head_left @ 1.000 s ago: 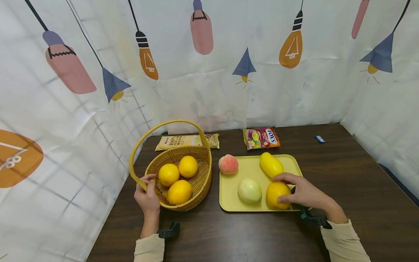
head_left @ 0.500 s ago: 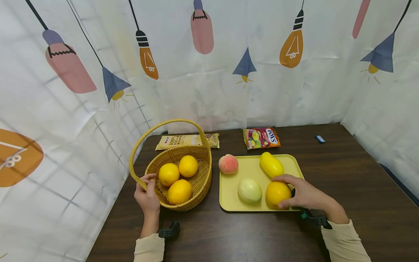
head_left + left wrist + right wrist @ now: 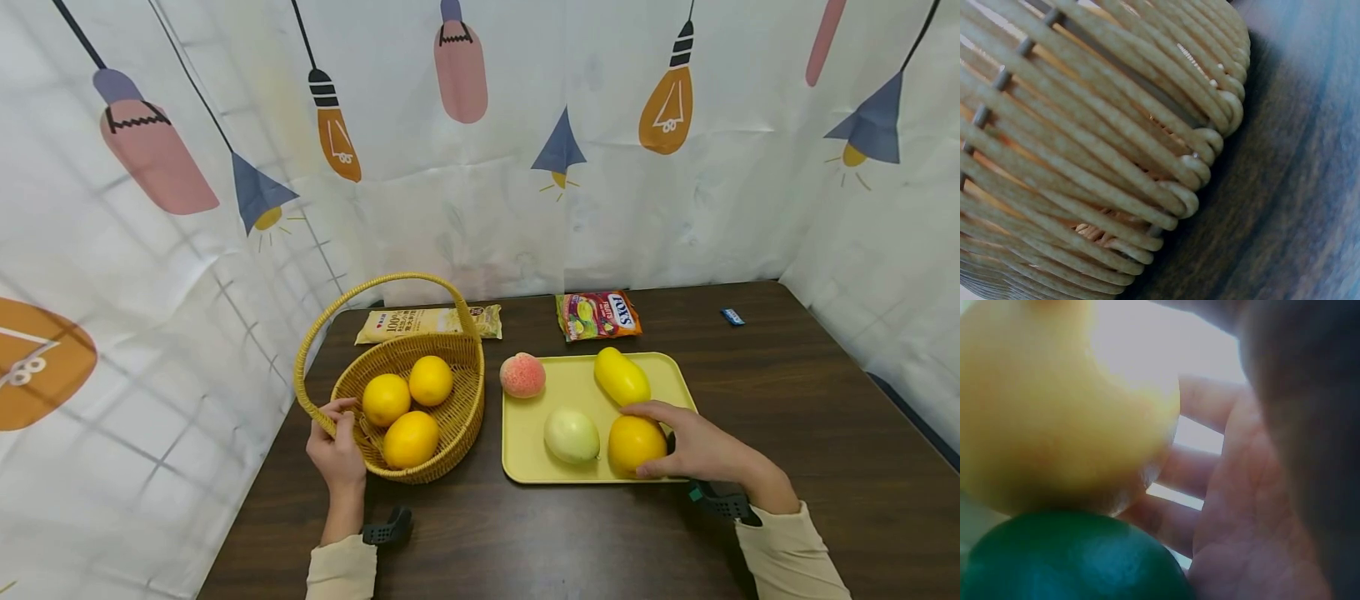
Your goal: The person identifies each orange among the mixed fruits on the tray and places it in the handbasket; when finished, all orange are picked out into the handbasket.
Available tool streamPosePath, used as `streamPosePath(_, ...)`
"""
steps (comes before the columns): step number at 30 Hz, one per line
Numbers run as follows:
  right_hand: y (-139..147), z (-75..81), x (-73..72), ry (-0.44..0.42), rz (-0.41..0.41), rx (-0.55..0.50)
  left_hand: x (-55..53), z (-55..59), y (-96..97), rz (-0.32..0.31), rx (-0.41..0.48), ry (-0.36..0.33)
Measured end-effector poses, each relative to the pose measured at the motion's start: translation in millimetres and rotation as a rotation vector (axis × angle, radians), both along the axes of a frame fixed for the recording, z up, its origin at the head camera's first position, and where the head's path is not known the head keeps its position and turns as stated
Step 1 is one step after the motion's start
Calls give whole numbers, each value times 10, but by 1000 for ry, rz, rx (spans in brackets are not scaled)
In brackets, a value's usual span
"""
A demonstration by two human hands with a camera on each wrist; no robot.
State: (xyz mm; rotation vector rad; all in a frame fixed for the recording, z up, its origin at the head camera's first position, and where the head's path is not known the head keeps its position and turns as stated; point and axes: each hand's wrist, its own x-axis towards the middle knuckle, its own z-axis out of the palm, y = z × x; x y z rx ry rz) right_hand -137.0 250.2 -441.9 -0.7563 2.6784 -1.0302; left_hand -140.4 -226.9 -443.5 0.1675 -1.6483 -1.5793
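My left hand (image 3: 337,450) grips the rim of the yellow wicker basket (image 3: 467,425) where its handle rises. Three oranges (image 3: 411,440) lie inside the basket. In the left wrist view the basket's woven wall (image 3: 1097,125) fills most of the picture, close over the dark table. On the yellow tray (image 3: 525,473), my right hand (image 3: 708,442) has its thumb and fingers around an orange (image 3: 632,445) near the front right corner. The right wrist view shows this orange (image 3: 1066,412) against the fingers, with a dark green fruit (image 3: 1079,559) below it.
Also on the tray are a pale green fruit (image 3: 572,435), a long yellow fruit (image 3: 622,377) and a peach (image 3: 522,376) at the left rim. Behind lie a beige snack packet (image 3: 427,323), a candy bag (image 3: 598,316) and a small blue wrapper (image 3: 732,317).
My right thumb has slid down to the lower side of the orange, and the dark green fruit is now mostly hidden in the head view. The left hand and basket stay put.
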Motion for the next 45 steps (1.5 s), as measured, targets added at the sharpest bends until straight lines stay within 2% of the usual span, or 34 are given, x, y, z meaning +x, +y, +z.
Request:
streamPosePath(7,-25,-13,-4,7,-20,-10,2,1,-3,-2,-6,1)
streamPosePath(17,-32,33,-17,51,-81,-109,4,14,3,1,-1,-5)
streamPosePath(29,-180,57,-118,156,-165,-327,7,20,4,1,-2,-4)
streamPosePath(38,-422,107,-256,159,-145,-387,1,14,9,-9,13,2)
streamPosePath(45,-700,224,-287,255,-127,-383,6,15,-2,0,7,-15)
